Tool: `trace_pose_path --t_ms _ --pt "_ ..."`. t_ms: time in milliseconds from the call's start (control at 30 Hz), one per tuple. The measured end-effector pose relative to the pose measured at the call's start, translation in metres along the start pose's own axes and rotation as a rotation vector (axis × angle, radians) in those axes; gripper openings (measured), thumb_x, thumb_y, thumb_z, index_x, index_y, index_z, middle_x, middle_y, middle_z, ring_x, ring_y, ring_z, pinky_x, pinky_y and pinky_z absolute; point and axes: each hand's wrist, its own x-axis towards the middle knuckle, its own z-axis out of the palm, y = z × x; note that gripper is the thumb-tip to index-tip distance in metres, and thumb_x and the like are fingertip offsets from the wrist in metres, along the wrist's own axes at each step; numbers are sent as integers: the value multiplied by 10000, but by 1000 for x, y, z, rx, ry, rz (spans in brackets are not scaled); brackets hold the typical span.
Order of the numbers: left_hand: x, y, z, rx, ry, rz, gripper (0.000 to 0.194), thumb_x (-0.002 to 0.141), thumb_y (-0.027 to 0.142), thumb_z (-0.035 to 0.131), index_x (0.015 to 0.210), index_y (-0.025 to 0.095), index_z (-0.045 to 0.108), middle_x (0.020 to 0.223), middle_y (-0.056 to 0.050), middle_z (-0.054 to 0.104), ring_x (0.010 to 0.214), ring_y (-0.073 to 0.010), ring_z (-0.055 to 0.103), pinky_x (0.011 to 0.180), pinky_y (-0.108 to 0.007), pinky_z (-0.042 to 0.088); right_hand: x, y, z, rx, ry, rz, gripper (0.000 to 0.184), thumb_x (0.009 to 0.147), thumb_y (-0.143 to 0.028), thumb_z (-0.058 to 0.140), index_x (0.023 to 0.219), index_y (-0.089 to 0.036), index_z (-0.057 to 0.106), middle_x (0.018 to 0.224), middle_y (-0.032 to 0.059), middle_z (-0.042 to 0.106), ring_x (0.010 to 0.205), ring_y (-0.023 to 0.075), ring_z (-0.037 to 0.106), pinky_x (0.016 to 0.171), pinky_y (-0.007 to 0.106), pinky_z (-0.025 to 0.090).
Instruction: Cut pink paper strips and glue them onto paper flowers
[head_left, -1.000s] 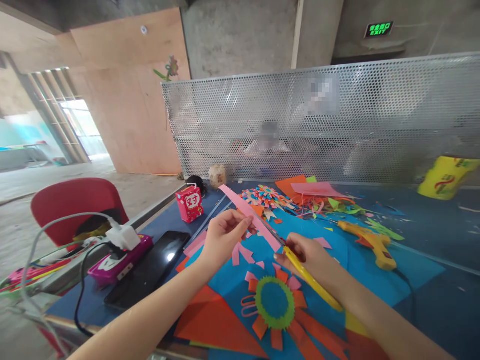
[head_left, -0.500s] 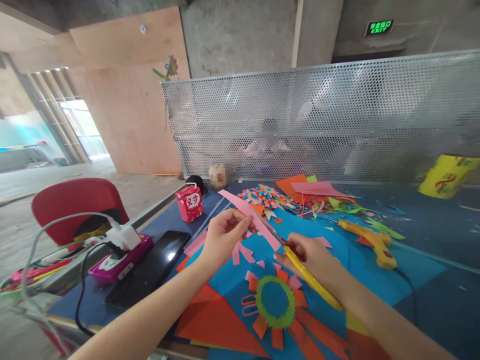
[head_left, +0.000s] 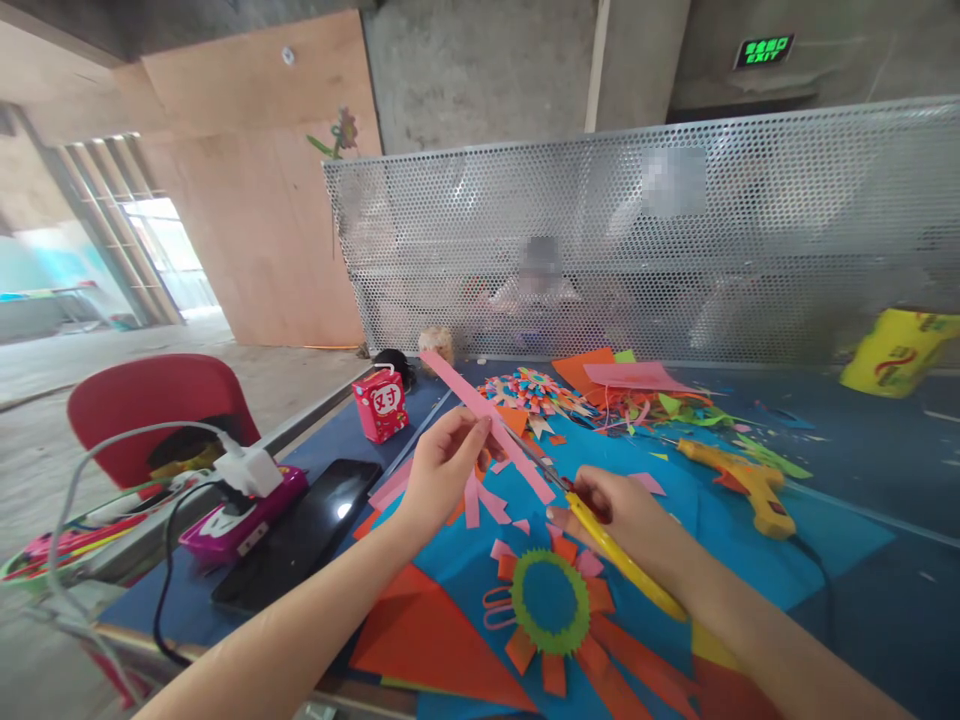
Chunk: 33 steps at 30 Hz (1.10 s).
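Note:
Between thumb and fingers, my left hand pinches a long pink paper strip, which slants from upper left to lower right. My right hand is closed round the yellow handles of a pair of scissors. The scissor blades lie along the strip's right edge; whether they are fully closed I cannot tell. Below the hands rests a paper flower with a blue centre, a green toothed ring and orange and pink petals. Short pink paper pieces lie on the blue sheet beneath my left hand.
A yellow glue gun with its cord lies to the right. Behind are a multicoloured paper flower and shredded scraps. On the left stand a red drink box, a black phone and a purple power strip. A perforated metal screen borders the back.
The pink strip has shifted a little up and left, and looks narrower beside the blades. My left hand has moved slightly; my right hand has hardly moved.

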Motion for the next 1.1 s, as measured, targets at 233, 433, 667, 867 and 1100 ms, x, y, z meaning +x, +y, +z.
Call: trace_pose_path --t_ms 233,433,667,867,1100 --pt "-5 0 3 50 -23 33 183 800 285 488 669 160 516 606 -8 592 537 -104 536 496 -237 417 0 4 0 14 -29 -3 261 713 -388 544 659 -206 364 545 -76 311 493 82 273 444 208 242" --pt "-4 -1 2 49 -34 44 187 804 282 483 673 156 525 606 -11 600 534 -103 534 502 -238 418 0 5 1 26 -25 0 272 700 -392 552 646 -203 363 531 -82 295 481 75 256 428 199 229" --pt "-3 -3 2 23 -33 35 183 800 278 491 671 152 517 592 -10 595 533 -106 541 490 -235 417 1 5 2 24 -32 19 282 692 -371 562 628 -205 344 509 -90 269 453 67 264 417 197 222" --pt "-7 -2 4 48 -65 31 199 803 298 483 671 153 513 585 0 579 516 -99 515 504 -240 417 2 10 4 25 -4 -25 272 686 -389 574 659 -205 376 546 -76 341 502 84 317 448 204 265" --pt "-7 -1 5 11 -60 19 201 789 293 505 643 154 508 557 17 537 509 -94 504 499 -233 414 8 18 9 35 -17 -25 329 653 -393 611 626 -210 339 525 -85 299 477 74 259 415 195 223"
